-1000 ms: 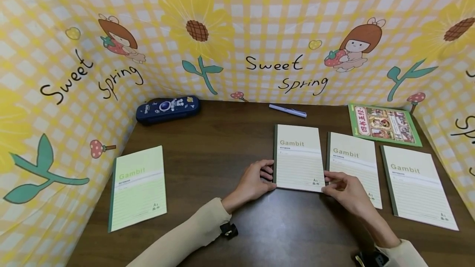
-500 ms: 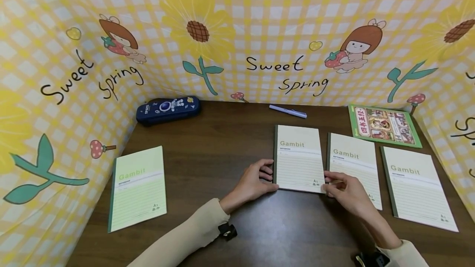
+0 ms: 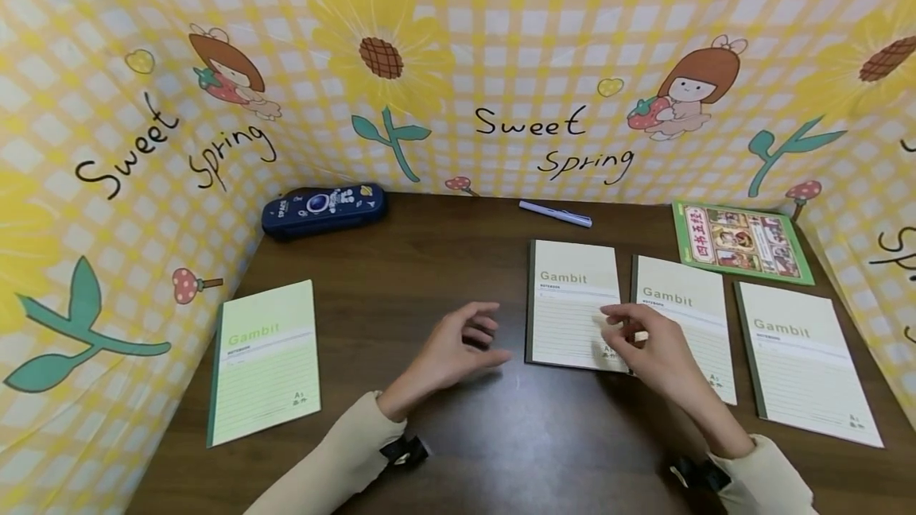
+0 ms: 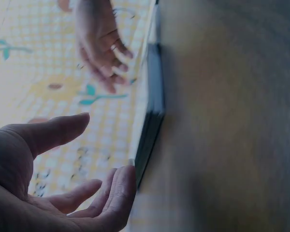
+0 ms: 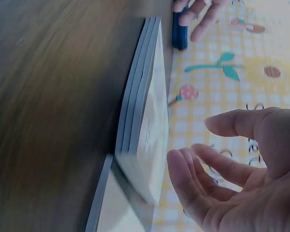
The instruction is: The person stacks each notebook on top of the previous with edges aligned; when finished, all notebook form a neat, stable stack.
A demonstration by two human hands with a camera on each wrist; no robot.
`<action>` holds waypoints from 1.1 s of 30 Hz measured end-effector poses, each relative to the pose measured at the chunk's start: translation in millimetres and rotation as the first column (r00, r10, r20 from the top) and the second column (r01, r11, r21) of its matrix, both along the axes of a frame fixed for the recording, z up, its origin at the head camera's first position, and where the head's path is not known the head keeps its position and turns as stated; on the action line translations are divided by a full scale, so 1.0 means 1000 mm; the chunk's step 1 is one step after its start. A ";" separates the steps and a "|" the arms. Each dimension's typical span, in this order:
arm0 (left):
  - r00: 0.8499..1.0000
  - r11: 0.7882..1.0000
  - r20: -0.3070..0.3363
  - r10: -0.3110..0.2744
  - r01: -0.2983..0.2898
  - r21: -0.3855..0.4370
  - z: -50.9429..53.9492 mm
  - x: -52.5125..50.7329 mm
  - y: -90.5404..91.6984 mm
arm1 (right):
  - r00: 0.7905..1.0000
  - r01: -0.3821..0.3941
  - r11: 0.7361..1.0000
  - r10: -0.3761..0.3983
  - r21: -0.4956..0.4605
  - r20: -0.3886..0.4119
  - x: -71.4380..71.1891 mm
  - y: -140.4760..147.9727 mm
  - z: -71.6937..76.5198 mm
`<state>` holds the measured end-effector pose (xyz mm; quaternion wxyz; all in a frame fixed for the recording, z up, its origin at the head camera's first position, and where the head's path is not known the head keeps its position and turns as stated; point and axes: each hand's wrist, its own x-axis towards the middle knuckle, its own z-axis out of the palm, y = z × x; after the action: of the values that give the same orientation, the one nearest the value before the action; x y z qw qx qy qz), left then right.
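A small stack of Gambit notebooks [image 3: 572,284] lies right of the table's middle, cream cover up and dark spine to the left. In the right wrist view its page edges [image 5: 135,92] show about three layers. My left hand [image 3: 451,352] hovers left of the spine, thumb and fingers spread, touching nothing. Over the stack's lower right corner hangs my right hand [image 3: 654,348], fingers loosely bent and holding nothing. It partly hides a second Gambit notebook [image 3: 687,284] lying close on the right. Farther right is another matching notebook [image 3: 797,340].
A green-tinted Gambit notebook [image 3: 268,364] lies at the left. A navy pencil case [image 3: 325,213] with a space print stands at the back left. Along the back are a lavender pen [image 3: 554,214] and a green-bordered book [image 3: 744,238]. A checked cloth [image 3: 444,30] walls the table.
Both hands have let go of the stack's sides. The left hand has drawn away leftward, and the right has lifted slightly up over the stack's corner. The stack stays in place.
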<state>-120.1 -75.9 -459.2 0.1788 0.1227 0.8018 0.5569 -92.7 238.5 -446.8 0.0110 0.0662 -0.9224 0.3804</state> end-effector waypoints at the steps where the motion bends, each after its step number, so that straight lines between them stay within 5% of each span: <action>1: 1.000 1.000 -0.006 0.011 -0.011 -0.005 0.002 0.000 -0.006 | 1.000 -0.016 1.000 0.016 -0.007 -0.001 -0.002 -0.004 -0.001; 13: 0.987 0.979 -0.055 0.152 -0.158 -0.127 0.010 0.015 -0.092 | 0.963 -0.263 0.955 0.269 -0.138 0.025 -0.011 -0.058 -0.019; 25: 0.949 0.891 -0.055 0.309 -0.309 -0.333 0.020 0.040 -0.163 | 0.896 -0.419 0.885 0.439 -0.204 0.066 -0.021 -0.108 -0.028; 33: 0.913 0.828 -0.102 0.395 -0.402 -0.392 0.019 0.056 -0.199 | 0.827 -0.504 0.827 0.545 -0.247 0.138 -0.027 -0.145 -0.033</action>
<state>-63.7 -274.8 -440.6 0.0734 -0.0819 0.9087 0.4028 -119.5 93.5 -479.3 -0.1819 0.2776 -0.8213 0.4641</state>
